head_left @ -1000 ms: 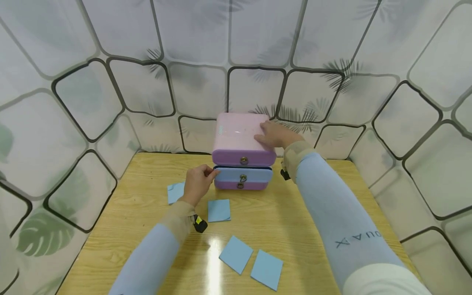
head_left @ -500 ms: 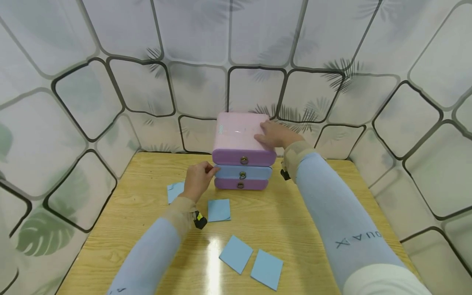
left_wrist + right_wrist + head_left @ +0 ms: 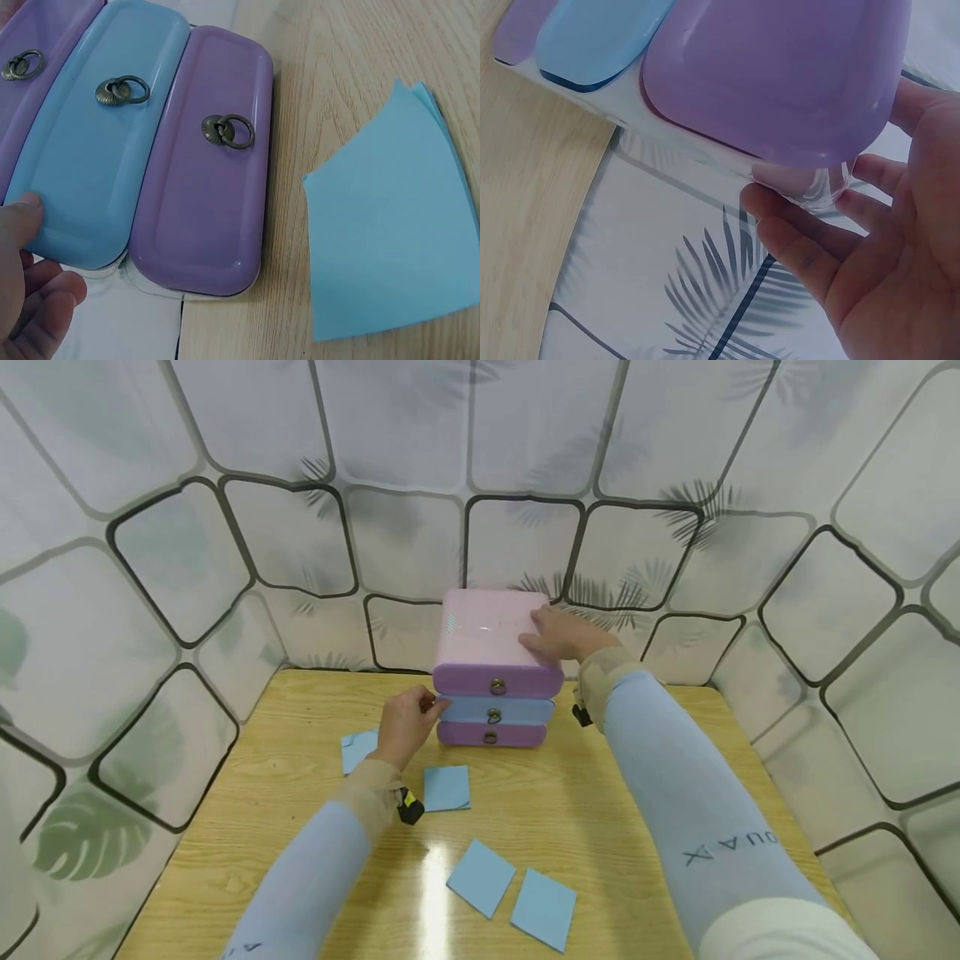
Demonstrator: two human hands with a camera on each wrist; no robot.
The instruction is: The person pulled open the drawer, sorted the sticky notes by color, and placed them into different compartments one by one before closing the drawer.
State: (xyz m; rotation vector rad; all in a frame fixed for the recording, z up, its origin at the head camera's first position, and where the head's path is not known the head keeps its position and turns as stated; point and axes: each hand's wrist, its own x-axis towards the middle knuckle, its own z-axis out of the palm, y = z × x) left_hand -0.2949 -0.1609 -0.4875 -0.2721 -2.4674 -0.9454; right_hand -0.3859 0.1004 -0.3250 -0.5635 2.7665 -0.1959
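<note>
A small chest with a pink top [image 3: 487, 627] stands at the back of the table, with drawers stacked purple, blue, purple. Each drawer front carries a bronze ring pull. The thumb of my left hand [image 3: 403, 727] presses the left end of the blue drawer [image 3: 97, 142]; its other fingers bend loosely below the drawer's edge. My right hand [image 3: 566, 635] rests on the right part of the top, its fingers at the chest's side in the right wrist view. The purple top drawer [image 3: 780, 75] and the purple bottom drawer [image 3: 206, 172] flank the blue one.
Blue paper squares lie on the wooden table [image 3: 637, 860]: one [image 3: 358, 750] partly behind my left hand, a folded one [image 3: 447, 788] in front of the chest, and two [image 3: 481, 878] nearer. A patterned cloth wall [image 3: 405, 543] encloses the back and sides.
The blue drawer has moved back into the chest, and the dark gap above its front has gone. My left hand moved slightly forward with it. My right hand stays in place.
</note>
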